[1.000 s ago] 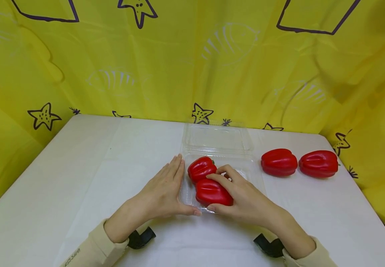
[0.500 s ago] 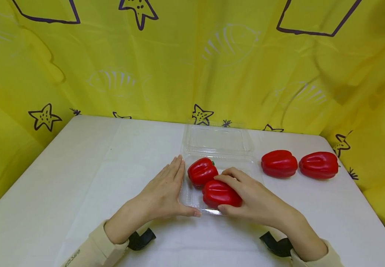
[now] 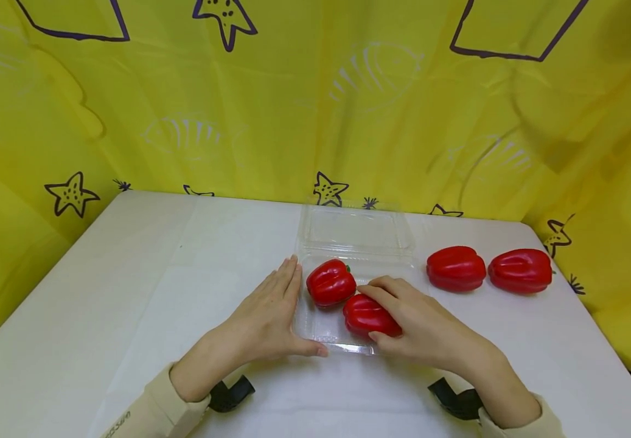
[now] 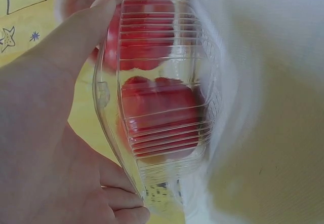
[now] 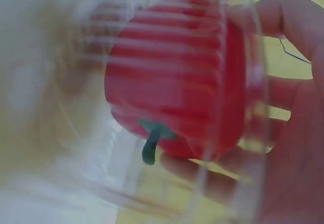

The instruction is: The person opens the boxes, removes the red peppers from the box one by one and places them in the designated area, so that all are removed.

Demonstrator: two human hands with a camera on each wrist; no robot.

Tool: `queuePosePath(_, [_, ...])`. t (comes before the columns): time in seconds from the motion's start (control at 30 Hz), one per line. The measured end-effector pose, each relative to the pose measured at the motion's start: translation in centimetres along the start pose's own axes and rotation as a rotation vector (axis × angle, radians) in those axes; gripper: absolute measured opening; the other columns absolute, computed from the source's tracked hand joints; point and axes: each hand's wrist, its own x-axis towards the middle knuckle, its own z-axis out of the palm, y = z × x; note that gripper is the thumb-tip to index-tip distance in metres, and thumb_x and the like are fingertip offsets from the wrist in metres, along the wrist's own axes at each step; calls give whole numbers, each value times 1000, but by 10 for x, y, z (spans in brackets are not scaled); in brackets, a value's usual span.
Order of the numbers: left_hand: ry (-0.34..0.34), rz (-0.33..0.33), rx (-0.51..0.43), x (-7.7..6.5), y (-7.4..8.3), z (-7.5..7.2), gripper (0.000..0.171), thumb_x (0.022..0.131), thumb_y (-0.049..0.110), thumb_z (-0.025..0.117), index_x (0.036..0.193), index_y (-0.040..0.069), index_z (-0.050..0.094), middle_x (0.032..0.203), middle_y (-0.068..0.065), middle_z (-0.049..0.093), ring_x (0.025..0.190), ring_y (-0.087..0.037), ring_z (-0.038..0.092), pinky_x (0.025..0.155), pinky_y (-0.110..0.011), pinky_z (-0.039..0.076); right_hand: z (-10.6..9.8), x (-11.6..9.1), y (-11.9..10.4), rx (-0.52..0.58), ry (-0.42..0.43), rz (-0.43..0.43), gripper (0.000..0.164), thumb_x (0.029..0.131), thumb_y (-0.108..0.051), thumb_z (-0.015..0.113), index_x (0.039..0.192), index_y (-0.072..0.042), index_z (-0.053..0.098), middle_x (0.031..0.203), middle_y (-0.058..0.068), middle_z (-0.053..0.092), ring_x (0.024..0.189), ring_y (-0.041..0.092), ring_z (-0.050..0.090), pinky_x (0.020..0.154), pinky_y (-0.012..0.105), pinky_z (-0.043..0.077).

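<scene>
A clear plastic clamshell box (image 3: 315, 331) lies with its lid folded back. My left hand (image 3: 263, 313) rests along the left side of the box, fingers straight, thumb at the front edge. In the left wrist view, its thumb (image 4: 91, 19) and fingers lie at the rim. Inside the box at the left sits one red bell pepper (image 3: 330, 283) with a green stem. My right hand (image 3: 425, 322) grips a second red bell pepper (image 3: 367, 316) in the front right part of the box. That pepper's green stem (image 5: 152, 140) shows through the clear wall in the right wrist view.
Two more red bell peppers (image 3: 456, 269) lie side by side on the white table (image 3: 227, 237) to the right of the box. The see-through lid (image 3: 356, 228) spreads toward the back. A yellow patterned curtain (image 3: 271, 121) borders the table behind and at the sides.
My right hand has moved right, carrying its bell pepper away from under the left one toward the box's right side. The left hand keeps its place.
</scene>
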Motion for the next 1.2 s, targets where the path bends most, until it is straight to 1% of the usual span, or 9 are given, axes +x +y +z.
queuePosePath(0.2, [-2,-2,-1,0,0,0,131,67,77,71,156,-3,18,166,-18,11,155,-31,11,125,-45,19,-10,-3,3,0,64,3,61,77,-27,82,133,-16,60,126,-2,60,110,14,58,85,31,60])
queuePosePath(0.37, [-9,-6,-8,1,-1,0,131,68,77,71,156,-2,17,167,-16,10,155,-31,11,125,-46,19,-23,-7,3,22,87,34,63,77,-26,83,133,-16,58,127,0,60,109,16,60,81,33,61])
queuePosePath(0.53, [-5,0,-8,1,-1,0,130,68,76,71,156,-2,18,167,-17,11,155,-31,11,125,-46,20,-37,-15,5,30,120,65,64,78,-24,82,136,-17,55,131,3,58,111,21,60,80,37,62])
queuePosePath(0.7, [-10,-5,-7,0,0,0,130,68,76,71,157,-2,17,167,-16,10,155,-31,10,125,-45,19,-47,-21,10,16,122,106,67,77,-23,83,138,-16,54,134,5,56,116,24,57,78,39,62])
queuePosePath(0.97, [-1,0,-6,0,-1,1,130,68,76,71,156,-3,18,167,-17,11,155,-31,10,125,-45,18,-57,-30,17,-32,160,113,64,79,-21,80,137,-15,53,132,5,54,114,23,55,79,42,61])
queuePosePath(1.13, [-8,-8,-9,1,-1,2,131,68,77,72,157,-2,17,167,-15,9,155,-30,9,126,-45,18,-60,-38,22,-57,192,100,66,77,-20,83,136,-16,54,130,3,55,112,20,54,77,40,61])
queuePosePath(1.2, [-9,-5,-12,2,-1,2,131,68,77,72,157,-2,16,167,-15,9,156,-30,9,126,-45,18,-62,-40,24,-60,197,99,67,77,-20,84,136,-15,54,130,4,55,111,21,55,75,39,61])
